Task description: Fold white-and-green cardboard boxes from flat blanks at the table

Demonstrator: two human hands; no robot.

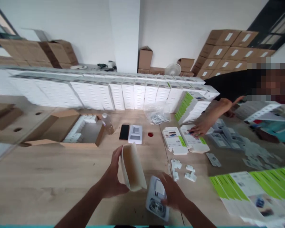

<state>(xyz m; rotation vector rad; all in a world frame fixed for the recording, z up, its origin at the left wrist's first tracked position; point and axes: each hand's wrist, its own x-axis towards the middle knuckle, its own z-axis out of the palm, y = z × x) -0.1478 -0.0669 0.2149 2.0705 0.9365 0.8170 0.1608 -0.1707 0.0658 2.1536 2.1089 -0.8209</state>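
My left hand (112, 179) holds an open white carton (132, 167) upright above the wooden table (49, 177), its empty beige inside facing me. My right hand (172, 193) rests on a white plastic insert tray (156, 198) with a round coil shape, lying flat just right of the carton. Small white plastic parts (182, 169) lie scattered a little beyond my right hand.
A black phone (124, 131) and white box (135, 134) lie ahead. An open brown carton (71, 129) sits left. Flat folded white-green cartons (180, 139) are under another person's hand (199, 128) at right. Stacks of white boxes (123, 93) line the back. Green-white sheets (256, 186) lie right.
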